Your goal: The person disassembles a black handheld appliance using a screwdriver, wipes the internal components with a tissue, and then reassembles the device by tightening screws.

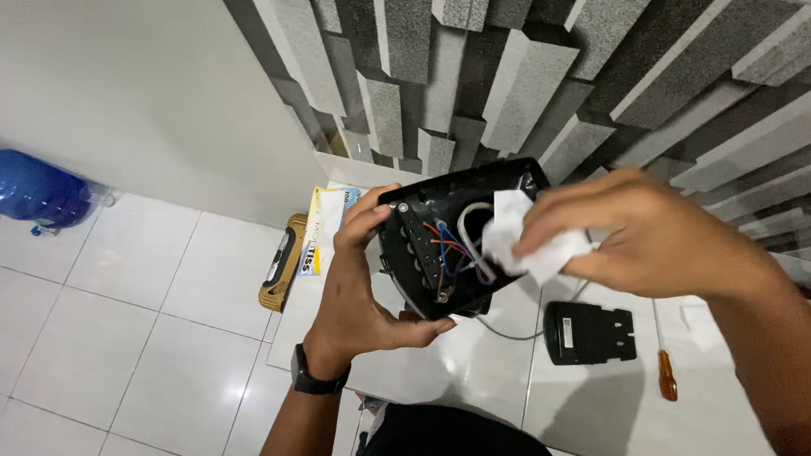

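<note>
Above white counter: left hand (358,291) fingers grip opened black casing (457,239); right hand (646,234) fingers pinch white tissue (522,240) against wiring.

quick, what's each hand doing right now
left hand: closed around the opened black device
right hand: pinching a white tissue against the device's wires

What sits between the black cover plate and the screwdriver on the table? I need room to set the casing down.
Nothing: in the head view, only bare white table separates the black cover plate from the screwdriver.
</note>
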